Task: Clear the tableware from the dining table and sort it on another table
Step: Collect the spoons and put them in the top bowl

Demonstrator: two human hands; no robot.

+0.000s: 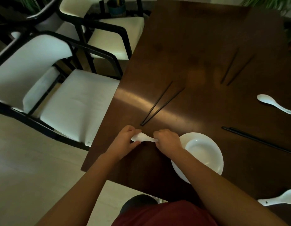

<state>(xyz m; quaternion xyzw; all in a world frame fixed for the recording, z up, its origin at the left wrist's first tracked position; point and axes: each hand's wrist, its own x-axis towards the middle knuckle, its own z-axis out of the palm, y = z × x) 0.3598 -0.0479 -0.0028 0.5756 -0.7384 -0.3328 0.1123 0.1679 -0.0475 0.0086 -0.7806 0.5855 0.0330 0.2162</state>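
white soup spoon [144,138] | near table [182,46] edge, just left of stacked white plates [205,154] | left hand [125,141] fingers closed round bowl end, right hand [168,141] pinching handle tip | looks glazed ceramic: light, rigid, slick, chips if dropped | best hold likely mid-handle, bowl supported; lifted or resting: cannot tell

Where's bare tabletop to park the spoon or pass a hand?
Biggest free patch: far end of the table, beyond both angled chopstick pairs. A smaller strip runs along the chair-side edge, left of the near pair. Crowded: the near right, with stacked plates, flat chopsticks and two loose spoons. Both hands hold a spoon.
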